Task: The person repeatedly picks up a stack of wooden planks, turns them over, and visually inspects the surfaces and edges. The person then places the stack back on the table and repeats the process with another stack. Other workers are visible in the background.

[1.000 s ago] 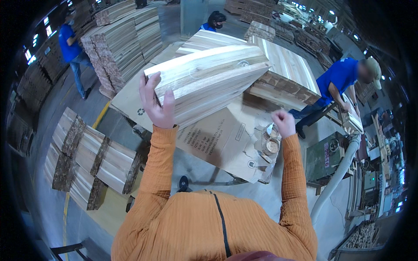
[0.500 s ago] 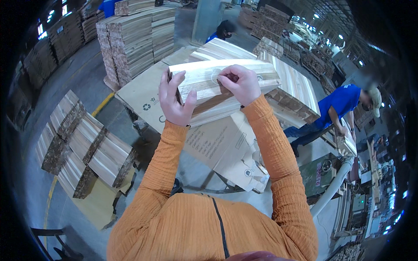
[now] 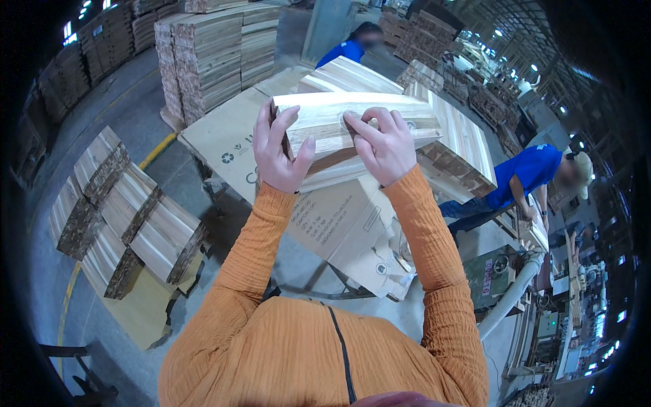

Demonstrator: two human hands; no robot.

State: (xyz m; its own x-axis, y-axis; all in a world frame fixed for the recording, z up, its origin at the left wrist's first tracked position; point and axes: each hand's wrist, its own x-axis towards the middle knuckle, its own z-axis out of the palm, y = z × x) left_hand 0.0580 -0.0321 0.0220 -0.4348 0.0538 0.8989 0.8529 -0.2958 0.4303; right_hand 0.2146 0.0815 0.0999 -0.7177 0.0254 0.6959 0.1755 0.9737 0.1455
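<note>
My left hand [image 3: 281, 148] grips the left end of a pale wooden board [image 3: 315, 129], thumb on the face and fingers around the end. The board is held tilted above the stacked boards on the table. On its face is a faint round clear patch [image 3: 343, 125], perhaps a sticker; I cannot tell. My right hand [image 3: 388, 148] rests on the board with the index fingertip pressed at that patch and the fingers apart. Another small round mark [image 3: 411, 125] shows to the right of this hand.
Cardboard [image 3: 220, 132] covers the table beneath. More stacked boards [image 3: 468, 146] stand at the right, and a tall board stack [image 3: 210, 61] behind. Several wood pieces [image 3: 129, 210] lie on the floor at left. A co-worker in blue [image 3: 529, 169] bends over work at right; another person [image 3: 349, 47] is beyond the table.
My right hand has gone from a closed pinch over the board to a stretched index finger touching the patch. The view has shifted slightly. The co-worker behind the table shows more.
</note>
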